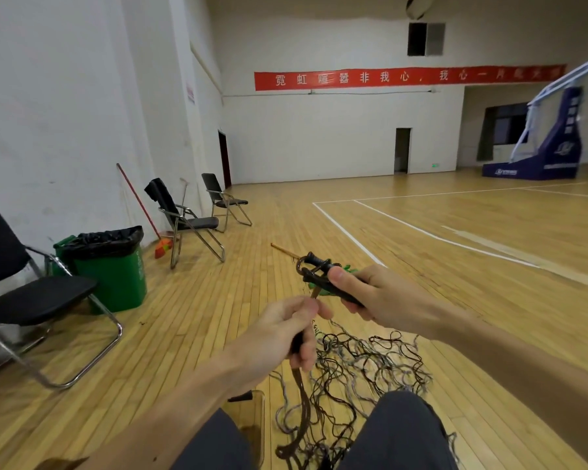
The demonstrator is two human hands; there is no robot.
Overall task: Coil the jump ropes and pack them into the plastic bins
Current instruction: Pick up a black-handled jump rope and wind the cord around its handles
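Head view, looking down and forward over a wooden gym floor (197, 317), with the person's two knees in dark trousers (401, 432) at the bottom edge. Just right of centre, the right hand (384, 296) grips a bundle of black jump rope handles (314, 266). Its thumb (338, 277) presses on top and the other fingers curl underneath. The handle ends stick out toward the left of the hand, and something green shows just behind them. Below and left, the left hand (286, 330) is closed in a fist round a dark rope strand (301, 398). Its fingers (306, 354) are curled tight about it. The strand runs up from the fist to the handles and hangs down from it to the floor. A loose tangle of thin dark and grey ropes (364, 364) lies on the floor between the knees and under both hands, spreading toward lower right. A clear plastic bin (257, 412) stands at lower centre beside the left knee, with a dark piece poking over its rim; what it holds is hard to tell.

At left stand a black folding chair (31, 300) and a green waste bin (116, 276) lined with a black bag. Two more chairs and a red-handled broom (140, 205) are along the white wall. A red banner (408, 78) hangs across the far wall, and a blue basketball stand (554, 147) sits at upper right.
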